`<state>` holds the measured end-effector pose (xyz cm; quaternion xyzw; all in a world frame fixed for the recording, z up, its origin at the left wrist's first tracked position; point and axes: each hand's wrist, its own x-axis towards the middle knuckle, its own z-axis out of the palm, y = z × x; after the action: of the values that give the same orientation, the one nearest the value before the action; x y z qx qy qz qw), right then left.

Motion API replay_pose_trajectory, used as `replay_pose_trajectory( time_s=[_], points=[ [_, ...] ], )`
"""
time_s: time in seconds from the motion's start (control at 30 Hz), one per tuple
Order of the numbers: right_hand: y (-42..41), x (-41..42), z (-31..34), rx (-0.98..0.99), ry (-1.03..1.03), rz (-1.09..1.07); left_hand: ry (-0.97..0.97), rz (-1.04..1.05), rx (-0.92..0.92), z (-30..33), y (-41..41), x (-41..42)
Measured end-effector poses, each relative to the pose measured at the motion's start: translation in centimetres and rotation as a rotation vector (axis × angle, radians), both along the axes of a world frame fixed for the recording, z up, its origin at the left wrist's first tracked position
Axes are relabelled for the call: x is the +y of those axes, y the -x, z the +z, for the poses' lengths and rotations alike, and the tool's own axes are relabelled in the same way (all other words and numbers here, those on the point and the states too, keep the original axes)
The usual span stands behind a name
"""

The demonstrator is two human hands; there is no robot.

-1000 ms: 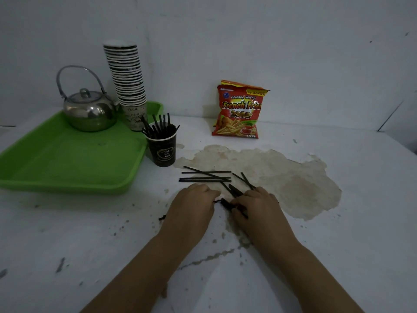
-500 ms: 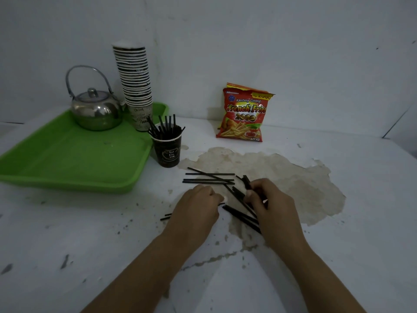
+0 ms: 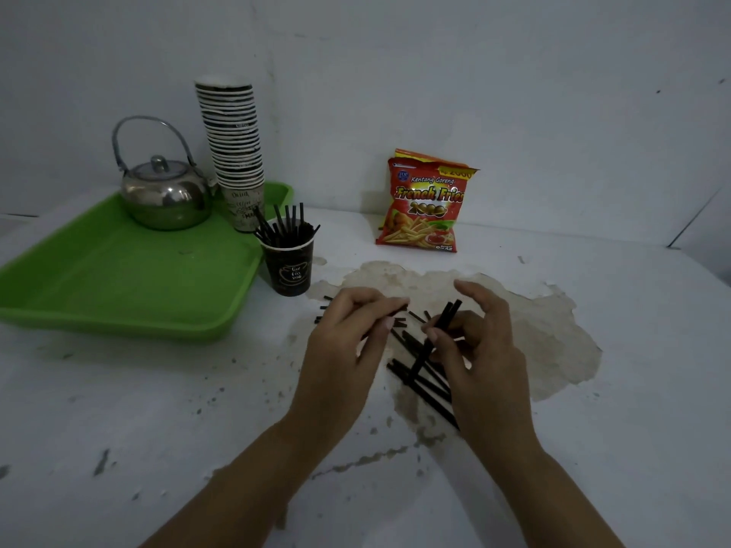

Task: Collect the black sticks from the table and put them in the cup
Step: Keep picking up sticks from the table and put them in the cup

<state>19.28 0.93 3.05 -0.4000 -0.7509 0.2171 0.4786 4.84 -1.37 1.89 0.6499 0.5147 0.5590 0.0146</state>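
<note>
A dark paper cup (image 3: pixel 288 267) stands beside the green tray, with several black sticks poking out of its top. More black sticks (image 3: pixel 425 383) lie loose on the white table between my hands. My right hand (image 3: pixel 480 357) is raised a little and pinches a small bundle of black sticks (image 3: pixel 435 336) that tilts up towards the far right. My left hand (image 3: pixel 348 342) hovers over other sticks, its fingertips closed on the end of a black stick (image 3: pixel 398 310); its palm hides most of them.
A green tray (image 3: pixel 118 286) at the left holds a steel kettle (image 3: pixel 164 191) and a tall stack of paper cups (image 3: pixel 233 148). A red French fries snack bag (image 3: pixel 425 203) leans on the wall. A brown patch (image 3: pixel 553 334) of worn paint spreads under my hands.
Both hands have lifted off the table. My right hand gathered sticks and raised them upright; my left hand rose and moved forward over the far sticks.
</note>
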Motion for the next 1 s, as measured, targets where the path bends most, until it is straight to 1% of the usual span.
replay_pose_trajectory(
  time_s=[0.07,0.2,0.27,0.33,0.4,0.6,0.8,1.0],
  points=[
    [0.08,-0.18,-0.06,-0.025,-0.015,0.022,0.045,-0.026,-0.123,0.06,-0.05,0.00],
    [0.34,-0.33,-0.65,-0.086,-0.025,0.035,0.192,-0.206,-0.476,0.17,-0.21,-0.20],
    [0.44,-0.33,-0.83,-0.097,-0.022,0.036,0.208,-0.246,-0.574,0.26,-0.27,-0.23],
    [0.55,-0.34,-0.76,-0.119,-0.042,0.030,0.206,-0.254,-0.617,0.42,-0.27,-0.21],
    [0.60,-0.38,-0.63,-0.137,-0.050,0.024,0.190,-0.238,-0.608,0.47,-0.28,-0.20],
    [0.58,-0.58,-0.36,-0.155,-0.049,0.015,0.122,-0.170,-0.467,0.26,-0.17,-0.30],
    [0.56,-0.65,-0.48,-0.154,-0.023,0.016,0.167,-0.209,-0.443,-0.25,-0.20,-0.22],
    [0.51,-0.45,-0.55,-0.163,-0.082,-0.017,0.181,-0.224,-0.425,-0.08,-0.05,-0.29]
  ],
)
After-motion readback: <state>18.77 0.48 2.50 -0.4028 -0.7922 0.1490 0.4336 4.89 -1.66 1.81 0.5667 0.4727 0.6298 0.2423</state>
